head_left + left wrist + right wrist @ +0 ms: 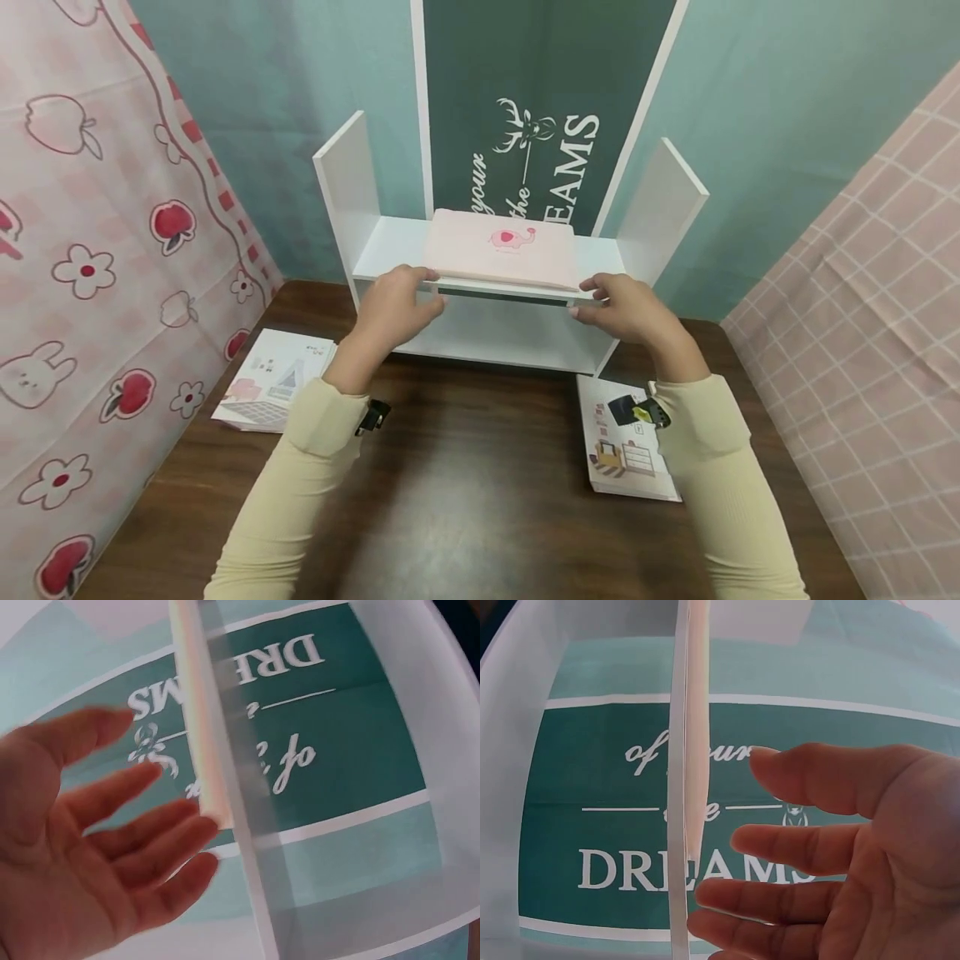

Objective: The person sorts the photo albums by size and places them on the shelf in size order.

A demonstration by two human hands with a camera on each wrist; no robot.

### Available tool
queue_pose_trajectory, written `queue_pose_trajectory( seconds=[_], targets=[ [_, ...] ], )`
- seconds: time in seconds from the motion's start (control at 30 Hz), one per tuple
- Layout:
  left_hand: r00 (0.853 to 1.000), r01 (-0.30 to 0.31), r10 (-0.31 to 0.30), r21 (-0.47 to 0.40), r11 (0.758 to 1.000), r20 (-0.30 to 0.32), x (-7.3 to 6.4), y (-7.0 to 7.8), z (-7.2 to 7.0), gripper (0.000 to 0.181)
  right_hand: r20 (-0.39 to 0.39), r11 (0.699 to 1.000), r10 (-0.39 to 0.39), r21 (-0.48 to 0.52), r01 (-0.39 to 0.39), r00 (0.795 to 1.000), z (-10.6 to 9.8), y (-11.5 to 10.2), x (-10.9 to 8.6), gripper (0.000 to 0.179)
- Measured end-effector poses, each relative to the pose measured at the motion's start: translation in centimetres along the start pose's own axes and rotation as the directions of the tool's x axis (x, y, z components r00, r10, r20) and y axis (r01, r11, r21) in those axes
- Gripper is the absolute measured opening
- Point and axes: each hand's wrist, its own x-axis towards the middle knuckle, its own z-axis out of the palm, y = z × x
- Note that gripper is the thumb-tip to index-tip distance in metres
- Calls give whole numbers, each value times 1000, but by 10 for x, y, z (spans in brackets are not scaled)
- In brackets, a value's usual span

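A pink book (504, 250) with an elephant picture lies flat on the upper board of a white desktop shelf (401, 236). My left hand (397, 308) is at the book's front left corner, fingers loosely spread. In the left wrist view its fingertips are close to the book's edge (201, 712), with nothing in the grasp. At the front right corner is my right hand (628, 307), thumb apart from the relaxed fingers. The right wrist view shows its fingertips right by the board's edge (677, 825), and the palm holds nothing.
A stack of white booklets (273, 379) lies on the brown table (450, 500) at the left, another stack (622, 442) at the right, partly under my right forearm. Upright side panels (348, 183) flank the shelf. Behind hangs a green printed cloth (555, 50).
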Motion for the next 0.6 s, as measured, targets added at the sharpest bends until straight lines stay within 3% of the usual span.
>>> queue_pose_trajectory(
  seconds=[0.2,0.4,0.6],
  targets=[
    [990,-96,97,-11,995,103,-13,1,5,44,8,1000,-25,-13,25,1000,6,6,-16,48],
    [983,-166,162,39,985,83,-27,5,16,42,10,996,-87,3,87,996,13,16,-33,42],
    [983,-158,155,19,987,98,-42,4,31,43,35,990,-139,-15,140,990,25,32,-50,41]
  ],
)
